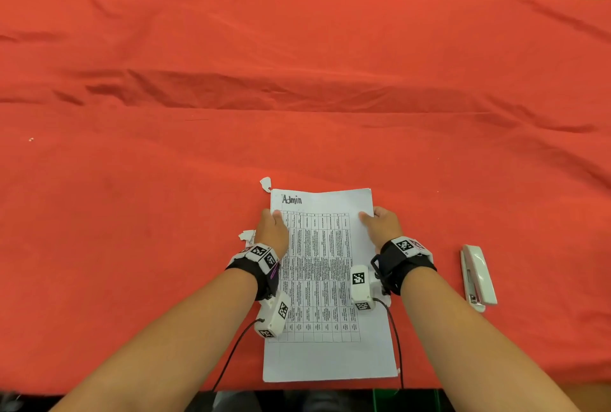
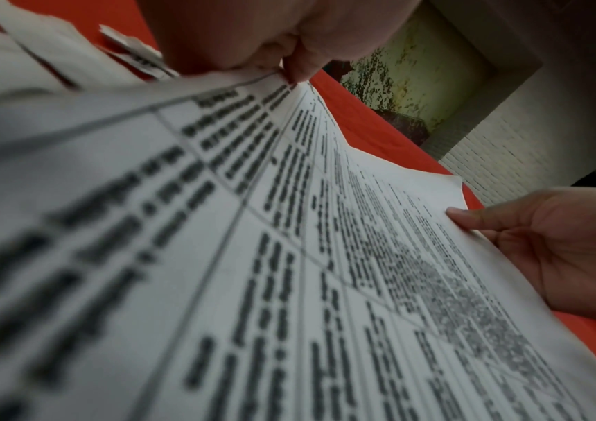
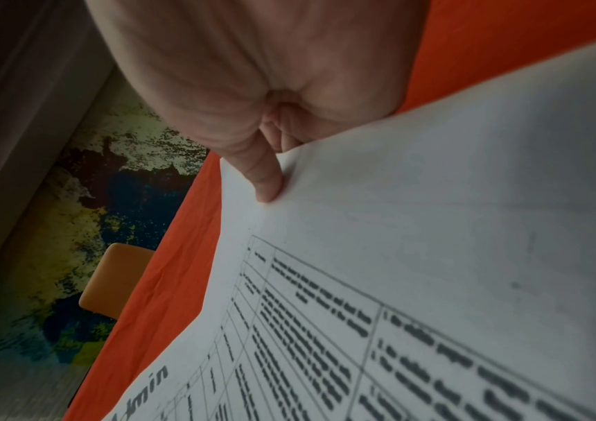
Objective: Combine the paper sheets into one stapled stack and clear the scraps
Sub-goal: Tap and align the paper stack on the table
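Observation:
A stack of printed paper sheets (image 1: 322, 282), headed "Admin" in handwriting, lies lengthwise near the table's front edge. My left hand (image 1: 273, 219) pinches its left edge near the top, as the left wrist view shows at the left hand (image 2: 289, 67) on the sheets (image 2: 289, 256). My right hand (image 1: 372, 218) holds the right edge, thumb (image 3: 266, 182) on top of the sheets (image 3: 433, 242) and fingers beneath. One torn white scrap (image 1: 265, 184) lies just past the stack's top left corner. Another scrap (image 1: 247, 235) sits left of my left wrist. A white stapler (image 1: 478, 275) lies shut to the right.
A wrinkled red cloth (image 1: 297, 81) covers the whole table, whose front edge runs just below the stack. An orange chair (image 3: 116, 282) stands beyond the far side, over patterned carpet. Cables run from both wrist cameras toward me.

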The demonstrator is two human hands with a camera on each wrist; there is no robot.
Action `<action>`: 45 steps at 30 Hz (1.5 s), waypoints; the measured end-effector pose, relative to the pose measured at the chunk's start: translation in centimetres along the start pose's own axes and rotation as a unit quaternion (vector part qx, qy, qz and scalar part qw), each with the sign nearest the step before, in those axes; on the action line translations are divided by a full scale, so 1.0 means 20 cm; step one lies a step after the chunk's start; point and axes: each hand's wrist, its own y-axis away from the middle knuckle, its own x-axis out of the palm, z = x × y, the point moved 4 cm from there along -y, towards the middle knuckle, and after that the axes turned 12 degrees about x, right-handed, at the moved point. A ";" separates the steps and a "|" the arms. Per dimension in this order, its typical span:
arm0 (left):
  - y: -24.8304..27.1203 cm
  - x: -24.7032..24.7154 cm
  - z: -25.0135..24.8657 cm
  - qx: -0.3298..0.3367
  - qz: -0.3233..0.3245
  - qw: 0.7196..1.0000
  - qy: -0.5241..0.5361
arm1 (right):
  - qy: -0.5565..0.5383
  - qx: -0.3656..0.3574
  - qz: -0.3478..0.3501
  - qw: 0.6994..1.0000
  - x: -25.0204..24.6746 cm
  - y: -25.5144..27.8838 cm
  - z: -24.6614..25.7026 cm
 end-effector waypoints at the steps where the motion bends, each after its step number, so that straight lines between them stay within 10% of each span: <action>1: 0.00 0.00 0.00 0.000 0.004 1.000 -0.002 | 0.000 0.000 0.001 1.000 0.00 0.00 0.01; 18: -0.15 -0.04 -0.08 -0.058 -0.020 0.996 0.064 | 0.040 -0.027 0.017 0.999 -0.01 0.00 0.04; 45: -0.09 -0.01 -0.11 0.040 -0.036 0.999 -0.002 | 0.033 -0.012 0.020 0.999 0.01 -0.04 0.03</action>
